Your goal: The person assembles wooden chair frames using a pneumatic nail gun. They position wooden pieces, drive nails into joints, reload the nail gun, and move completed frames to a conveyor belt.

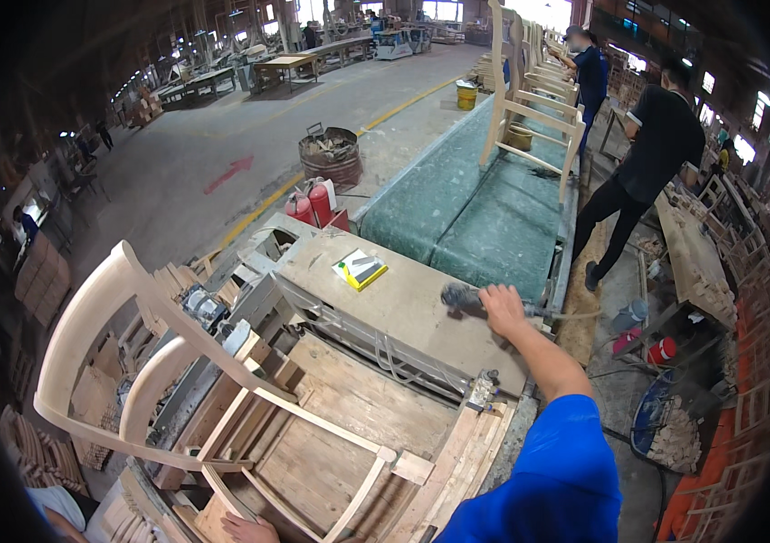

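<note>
My right hand (504, 309) is closed around a dark handheld power tool (463, 298) with a hose trailing right. It is low over the tan board (426, 319) at the bench's far side; its exact kind is blurred. A bare wooden chair frame (86, 362) with a curved back lies tilted on the workbench (340, 380), its back to the left. At the lower edge, my left hand (249, 530) rests with fingers stretched out on wood by the chair's lower rail. The left wrist is out of view.
A yellow-edged packet (360, 270) lies on the board. Beyond runs a green conveyor (457, 204) carrying wooden chairs (534, 118). Red fire extinguishers (311, 206) and a scrap-filled drum (331, 156) stand left of it. Co-workers (652, 149) stand to its right; another person's arm (61, 525) shows lower left.
</note>
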`<state>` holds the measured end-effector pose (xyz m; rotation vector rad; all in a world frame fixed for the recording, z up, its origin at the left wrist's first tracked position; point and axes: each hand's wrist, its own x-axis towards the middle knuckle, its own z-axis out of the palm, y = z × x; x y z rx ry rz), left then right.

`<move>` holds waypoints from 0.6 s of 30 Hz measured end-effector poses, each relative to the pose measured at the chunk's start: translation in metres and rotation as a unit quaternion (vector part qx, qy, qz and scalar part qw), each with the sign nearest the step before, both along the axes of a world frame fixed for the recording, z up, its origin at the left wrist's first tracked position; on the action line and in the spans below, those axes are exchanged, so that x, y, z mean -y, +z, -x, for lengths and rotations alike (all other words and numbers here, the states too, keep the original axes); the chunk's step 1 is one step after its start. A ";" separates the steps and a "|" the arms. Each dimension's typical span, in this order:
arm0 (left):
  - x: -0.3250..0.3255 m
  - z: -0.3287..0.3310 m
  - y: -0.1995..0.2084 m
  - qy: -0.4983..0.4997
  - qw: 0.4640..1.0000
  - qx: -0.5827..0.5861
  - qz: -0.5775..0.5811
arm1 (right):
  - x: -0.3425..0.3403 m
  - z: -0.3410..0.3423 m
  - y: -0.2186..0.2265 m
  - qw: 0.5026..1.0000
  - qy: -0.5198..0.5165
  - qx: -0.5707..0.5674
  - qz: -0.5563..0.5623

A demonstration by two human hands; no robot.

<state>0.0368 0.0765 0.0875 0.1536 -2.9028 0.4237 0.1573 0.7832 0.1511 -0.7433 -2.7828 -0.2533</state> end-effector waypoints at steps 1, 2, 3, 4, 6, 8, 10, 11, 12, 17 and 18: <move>0.004 -0.002 0.006 0.017 1.000 0.014 0.008 | 0.005 -0.004 -0.011 1.000 0.020 0.003 0.001; 0.003 -0.003 0.008 0.021 1.000 0.010 0.016 | 0.009 -0.011 -0.020 0.999 0.035 0.012 -0.003; -0.001 -0.004 0.006 0.022 1.000 0.009 0.019 | 0.010 -0.020 -0.026 0.999 0.035 0.011 0.006; -0.003 -0.004 0.007 0.022 0.999 0.006 0.024 | 0.013 -0.030 -0.032 0.999 0.032 0.007 0.017; -0.010 -0.002 0.006 0.026 0.999 0.027 0.025 | 0.015 -0.051 -0.038 0.999 0.029 -0.019 0.032; -0.012 0.000 0.008 0.030 0.999 0.035 0.018 | 0.021 -0.065 -0.038 0.996 0.038 -0.074 0.045; -0.005 -0.005 0.014 0.048 0.998 0.034 0.009 | 0.043 -0.068 -0.037 0.977 0.018 -0.179 0.112; -0.001 -0.004 0.016 0.078 0.995 0.050 -0.025 | 0.057 -0.068 -0.036 0.962 0.012 -0.230 0.148; 0.000 -0.002 0.017 0.106 0.990 0.068 -0.063 | 0.068 -0.075 -0.036 0.940 -0.026 -0.191 0.282; 0.005 0.002 0.016 0.135 0.972 0.088 -0.169 | 0.122 -0.110 -0.045 0.915 0.027 -0.177 0.362; 0.006 0.001 0.018 0.139 0.971 0.093 -0.170 | 0.129 -0.105 -0.045 0.907 0.032 -0.221 0.357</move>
